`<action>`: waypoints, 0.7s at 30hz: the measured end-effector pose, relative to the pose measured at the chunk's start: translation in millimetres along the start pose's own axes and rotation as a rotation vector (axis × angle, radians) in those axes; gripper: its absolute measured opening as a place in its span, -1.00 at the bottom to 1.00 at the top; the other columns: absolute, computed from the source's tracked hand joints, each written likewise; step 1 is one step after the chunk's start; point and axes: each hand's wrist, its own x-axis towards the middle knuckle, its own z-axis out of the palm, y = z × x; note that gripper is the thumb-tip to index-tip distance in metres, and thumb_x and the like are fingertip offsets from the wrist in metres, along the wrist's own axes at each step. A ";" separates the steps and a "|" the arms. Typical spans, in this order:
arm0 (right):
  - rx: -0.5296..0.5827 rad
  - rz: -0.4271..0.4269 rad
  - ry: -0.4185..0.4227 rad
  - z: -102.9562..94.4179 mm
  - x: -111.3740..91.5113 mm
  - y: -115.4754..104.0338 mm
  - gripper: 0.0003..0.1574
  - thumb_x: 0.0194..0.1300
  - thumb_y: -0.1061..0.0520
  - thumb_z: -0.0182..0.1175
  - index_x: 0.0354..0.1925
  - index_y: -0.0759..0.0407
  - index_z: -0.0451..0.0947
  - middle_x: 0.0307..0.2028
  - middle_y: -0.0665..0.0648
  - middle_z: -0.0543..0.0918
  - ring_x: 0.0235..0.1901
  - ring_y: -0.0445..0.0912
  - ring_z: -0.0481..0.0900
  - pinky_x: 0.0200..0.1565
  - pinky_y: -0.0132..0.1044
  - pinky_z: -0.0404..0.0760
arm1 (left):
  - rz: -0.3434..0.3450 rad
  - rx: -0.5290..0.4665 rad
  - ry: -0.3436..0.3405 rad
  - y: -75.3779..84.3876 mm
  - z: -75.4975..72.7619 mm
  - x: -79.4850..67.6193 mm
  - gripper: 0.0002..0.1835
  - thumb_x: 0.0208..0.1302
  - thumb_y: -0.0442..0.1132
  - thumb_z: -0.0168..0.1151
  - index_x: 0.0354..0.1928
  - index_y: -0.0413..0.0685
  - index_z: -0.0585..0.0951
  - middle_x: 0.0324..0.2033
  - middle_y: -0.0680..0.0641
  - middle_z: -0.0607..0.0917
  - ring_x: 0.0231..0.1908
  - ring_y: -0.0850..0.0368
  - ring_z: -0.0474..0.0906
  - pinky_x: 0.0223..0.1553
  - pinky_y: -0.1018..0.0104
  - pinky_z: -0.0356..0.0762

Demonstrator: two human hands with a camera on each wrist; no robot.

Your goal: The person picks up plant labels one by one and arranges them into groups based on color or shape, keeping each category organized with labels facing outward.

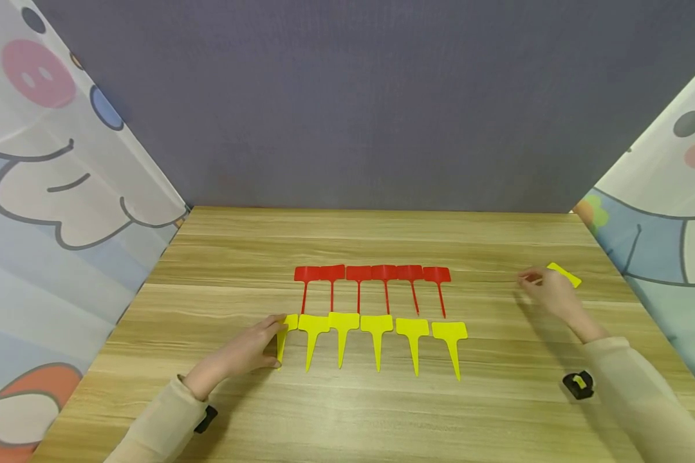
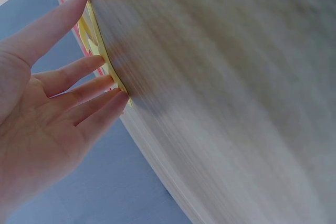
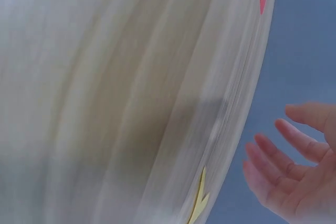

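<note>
My left hand (image 1: 244,347) lies at the left end of a row of yellow T-shaped plant labels (image 1: 376,325). Its fairly straight fingertips touch the broad head of the leftmost yellow label (image 1: 290,322), and the thumb is at its pointed end. The left wrist view shows that label (image 2: 107,61) edge-on along the fingertips. On the right, my right hand (image 1: 556,299) is raised over the table with loosely bent fingers and nothing between them. Just beyond it lies a single yellow label (image 1: 566,274), partly hidden by the hand; the right wrist view shows its pointed part (image 3: 199,201).
Behind the yellow row, several red T-shaped labels (image 1: 358,274) lie side by side, stems toward me. The wood-grain table (image 1: 347,418) ends at a grey back panel (image 1: 347,116), with cartoon-printed curtains (image 1: 64,193) at both sides. Small black devices (image 1: 578,384) show beside both sleeves.
</note>
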 end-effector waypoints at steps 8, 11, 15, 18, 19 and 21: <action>-0.015 0.045 0.082 -10.9 -0.3 24.0 -0.69 0.16 0.31 0.06 -0.17 0.55 0.44 -0.36 0.53 0.53 -0.44 0.29 0.53 -0.61 -0.30 0.45 | 0.002 0.006 -0.002 -0.9 1.0 0.5 -0.30 -0.10 -0.24 0.37 0.09 -0.45 0.36 0.19 -0.35 0.24 0.14 -0.24 0.23 0.05 -0.02 0.30; -0.024 0.054 0.089 -13.3 0.4 31.5 -0.69 0.15 0.31 0.07 -0.17 0.55 0.44 -0.34 0.53 0.53 -0.43 0.28 0.54 -0.61 -0.39 0.41 | 0.002 0.007 0.000 -1.1 1.0 0.5 -0.30 -0.10 -0.23 0.37 0.08 -0.45 0.36 0.19 -0.35 0.24 0.14 -0.24 0.23 0.05 -0.02 0.30; -0.035 0.071 0.092 -15.8 0.5 39.2 -0.68 0.14 0.30 0.09 -0.18 0.55 0.44 -0.31 0.56 0.52 -0.38 0.33 0.52 -0.57 -0.35 0.43 | 0.006 0.011 0.002 -1.5 0.8 0.5 -0.30 -0.11 -0.23 0.38 0.08 -0.45 0.36 0.18 -0.35 0.25 0.13 -0.24 0.23 0.05 -0.02 0.30; -0.051 0.102 0.080 -17.8 0.0 44.5 -0.63 0.16 0.25 0.08 -0.15 0.57 0.42 -0.26 0.60 0.48 -0.31 0.38 0.48 -0.46 -0.12 0.49 | 0.010 0.011 0.003 -1.5 0.6 0.3 -0.30 -0.11 -0.23 0.38 0.08 -0.46 0.36 0.18 -0.36 0.25 0.13 -0.25 0.23 0.05 -0.03 0.29; -0.051 0.112 0.074 -18.6 -0.1 46.6 -0.61 0.17 0.24 0.08 -0.14 0.58 0.40 -0.23 0.62 0.46 -0.28 0.40 0.45 -0.41 -0.02 0.49 | 0.011 0.012 0.004 -1.5 0.5 0.2 -0.30 -0.11 -0.23 0.38 0.08 -0.46 0.36 0.18 -0.36 0.25 0.13 -0.25 0.23 0.05 -0.03 0.30; -0.046 0.139 0.050 -20.8 -0.6 51.3 -0.55 0.20 0.21 0.05 -0.09 0.61 0.34 -0.17 0.66 0.40 -0.22 0.46 0.38 -0.32 0.15 0.43 | 0.014 0.014 0.006 -1.3 0.4 0.1 -0.30 -0.11 -0.22 0.38 0.07 -0.46 0.36 0.18 -0.36 0.25 0.13 -0.25 0.24 0.05 -0.03 0.30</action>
